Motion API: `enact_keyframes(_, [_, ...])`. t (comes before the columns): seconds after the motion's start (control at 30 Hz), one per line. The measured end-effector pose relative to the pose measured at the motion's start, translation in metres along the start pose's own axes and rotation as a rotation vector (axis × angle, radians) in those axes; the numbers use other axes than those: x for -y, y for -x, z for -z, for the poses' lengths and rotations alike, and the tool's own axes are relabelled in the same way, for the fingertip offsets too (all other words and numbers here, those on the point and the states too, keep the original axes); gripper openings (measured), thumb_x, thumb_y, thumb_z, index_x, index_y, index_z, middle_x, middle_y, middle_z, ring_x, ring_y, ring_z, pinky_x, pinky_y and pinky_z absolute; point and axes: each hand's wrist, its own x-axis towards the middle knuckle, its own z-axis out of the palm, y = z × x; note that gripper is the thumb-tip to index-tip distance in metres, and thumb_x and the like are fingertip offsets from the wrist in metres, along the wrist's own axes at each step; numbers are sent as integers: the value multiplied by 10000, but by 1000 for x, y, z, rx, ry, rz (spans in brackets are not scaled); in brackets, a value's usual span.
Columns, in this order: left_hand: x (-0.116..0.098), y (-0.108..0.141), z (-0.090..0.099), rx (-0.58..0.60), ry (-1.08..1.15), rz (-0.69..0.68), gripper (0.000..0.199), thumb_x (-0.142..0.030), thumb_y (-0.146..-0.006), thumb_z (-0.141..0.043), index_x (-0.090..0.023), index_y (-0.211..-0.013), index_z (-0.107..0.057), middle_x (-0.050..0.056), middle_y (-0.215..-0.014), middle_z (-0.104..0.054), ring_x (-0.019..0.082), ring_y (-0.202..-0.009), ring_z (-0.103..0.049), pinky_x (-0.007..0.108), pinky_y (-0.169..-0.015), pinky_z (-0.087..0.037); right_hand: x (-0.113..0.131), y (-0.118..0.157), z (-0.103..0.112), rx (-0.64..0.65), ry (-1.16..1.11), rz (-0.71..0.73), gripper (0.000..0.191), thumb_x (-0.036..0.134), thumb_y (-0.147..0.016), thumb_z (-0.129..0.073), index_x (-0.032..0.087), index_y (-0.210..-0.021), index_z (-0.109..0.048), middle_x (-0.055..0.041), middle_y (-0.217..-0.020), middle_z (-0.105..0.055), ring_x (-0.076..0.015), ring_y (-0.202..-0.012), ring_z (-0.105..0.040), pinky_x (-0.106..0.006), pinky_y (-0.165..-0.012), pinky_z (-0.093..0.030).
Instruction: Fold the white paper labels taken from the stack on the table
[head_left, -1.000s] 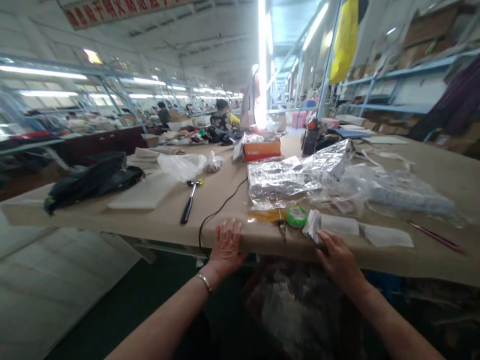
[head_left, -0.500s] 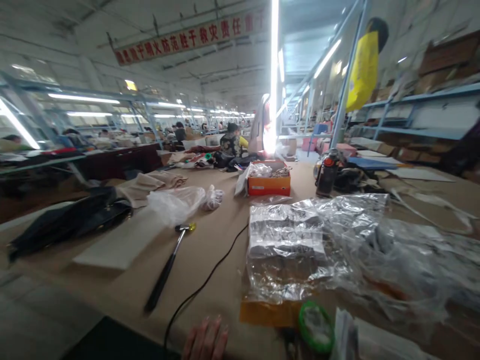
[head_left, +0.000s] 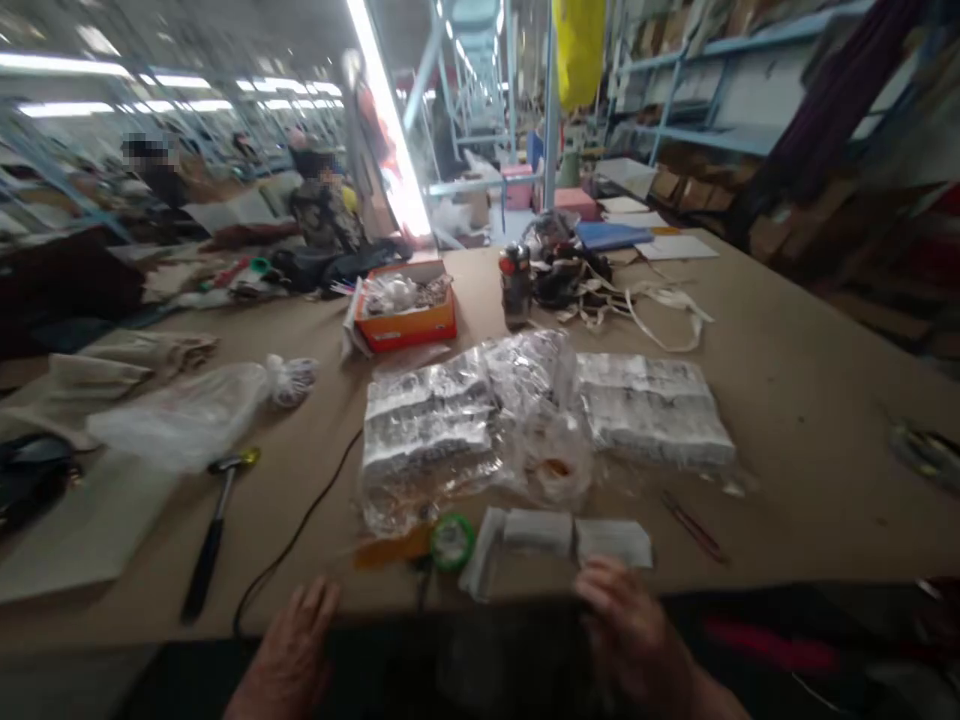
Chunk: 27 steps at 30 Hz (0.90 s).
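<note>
At the table's front edge my left hand (head_left: 294, 640) rests with its fingers extended, just right of a black cable (head_left: 300, 530). My right hand (head_left: 619, 615) is at the same edge, its fingers curled by a small white packet (head_left: 615, 543); whether it grips anything is blurred. Another white packet (head_left: 538, 531) and a green tape roll (head_left: 452, 541) lie between the hands. Beyond them are clear plastic bags with white labelled sheets (head_left: 652, 405). A hammer (head_left: 212, 535) with a black handle lies to the left.
An orange box (head_left: 409, 325) with small items stands farther back, beside a dark bottle (head_left: 515, 290). White straps (head_left: 660, 310) lie behind the bags. A red tool (head_left: 697, 527) is at the right. Cloth (head_left: 97, 375) and a plastic bag (head_left: 187, 415) occupy the left.
The view has turned right and down, so the box and hammer appear farther left. My right hand has come into view, and more of my left hand shows.
</note>
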Motion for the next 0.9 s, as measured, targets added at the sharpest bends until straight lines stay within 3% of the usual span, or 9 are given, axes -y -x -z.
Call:
enact_keyframes(0.1, [-19, -30, 22, 160, -34, 23, 562, -227, -828, -419, -24, -1349, -482, 197, -1450, -353, 338, -1349, -332, 422, -1127, -288, -83, 28, 60, -96, 38, -185, 210, 132, -902, -454, 178, -1081, -552, -87, -1028, -602, -224, -1093, -533, -418, -939, -483])
enact_keyframes(0.17, [-32, -45, 30, 273, -49, 16, 596, -247, -841, -364, 4, -1378, -425, 210, -1482, -280, 319, -1388, -251, 411, -1153, -223, -144, 50, 84, -116, 110, -237, 154, 166, -913, -477, 173, -1047, -553, -83, -993, -589, -231, -1047, -527, -436, -926, -466])
enact_keyframes(0.23, [-40, -53, 32, 375, -50, -3, 650, -277, -826, -343, 44, -1389, -379, 230, -1500, -206, 301, -1412, -165, 406, -1167, -170, -194, 66, 96, -100, 183, -269, 139, 214, -922, -485, 159, -1027, -557, -92, -986, -583, -246, -1012, -517, -446, -900, -459])
enact_keyframes(0.33, [-42, -58, 17, 416, 30, -2, 683, -313, -821, -331, 70, -1387, -348, 240, -1512, -127, 275, -1420, -81, 379, -1174, -128, -238, 75, 101, -56, 224, -296, 181, 256, -932, -457, 136, -1011, -568, -117, -1004, -578, -265, -993, -504, -457, -882, -452])
enact_keyframes(0.47, [-45, -64, -10, 246, 130, -56, 692, -321, -835, -345, 36, -1413, -218, 233, -1524, -2, 293, -1423, -18, 439, -1163, -140, -257, 77, 98, -11, 135, -348, 176, 240, -937, -446, 141, -997, -578, -112, -1032, -578, -248, -1032, -506, -427, -923, -444])
enact_keyframes(0.57, [-68, -75, 3, 197, 191, -2, 684, -269, -825, -367, 75, -1387, -185, 284, -1508, -15, 351, -1412, -24, 509, -1137, -147, -259, 81, 97, -21, 85, -359, 189, 223, -931, -440, 132, -1020, -580, -114, -1028, -595, -250, -1059, -517, -432, -949, -437])
enact_keyframes(0.63, [-86, -86, 24, 408, 288, 105, 814, -265, -733, -613, 192, -1305, -257, 393, -1431, -148, 429, -1377, -110, 485, -1130, -163, -257, 84, 95, -3, 80, -348, 214, 256, -927, -446, 122, -1009, -593, -121, -1009, -612, -264, -1057, -528, -453, -951, -436])
enact_keyframes(0.73, [-100, -97, 47, 498, 311, 190, 721, -178, -855, -555, 184, -1357, -186, 378, -1441, -125, 389, -1385, -102, 429, -1138, -135, -251, 84, 88, 41, 116, -311, 287, 324, -922, -451, 94, -976, -613, -145, -970, -627, -297, -1028, -555, -495, -929, -446])
enact_keyframes(0.9, [-96, -83, 39, 572, 317, 282, 732, -225, -928, -491, 130, -1413, -73, 346, -1470, -26, 373, -1393, -32, 429, -1139, -111, -236, 83, 77, 142, 165, -287, 404, 407, -928, -431, 62, -981, -636, -195, -966, -632, -363, -1025, -580, -554, -941, -438])
